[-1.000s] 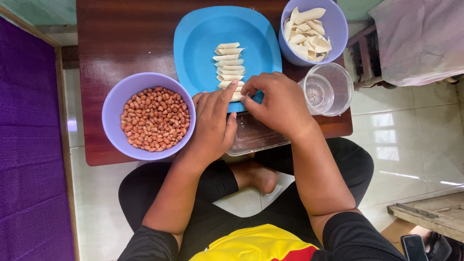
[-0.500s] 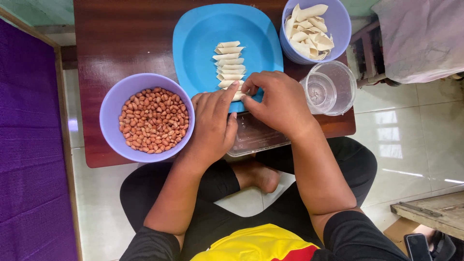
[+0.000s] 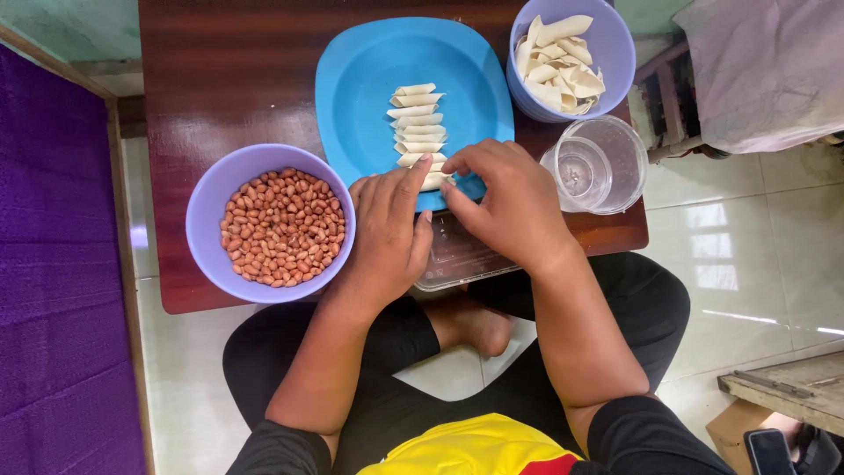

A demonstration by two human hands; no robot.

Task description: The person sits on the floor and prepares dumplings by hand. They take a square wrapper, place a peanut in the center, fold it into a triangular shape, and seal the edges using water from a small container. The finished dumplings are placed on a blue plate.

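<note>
A blue plate on the dark wooden table carries a column of small rolled pastry pieces. My left hand and my right hand meet at the plate's near edge, fingertips pinching the nearest pale pastry piece between them. A lilac bowl of peanuts sits just left of my left hand. A lilac bowl of flat pastry strips stands at the back right.
An empty clear plastic cup stands right of my right hand. A clear flat container lies under my wrists at the table's near edge. Purple cloth lies left; tiled floor and a draped chair are right.
Both hands stay at the plate's near edge, working the same pastry piece; fingers shifted only slightly.
</note>
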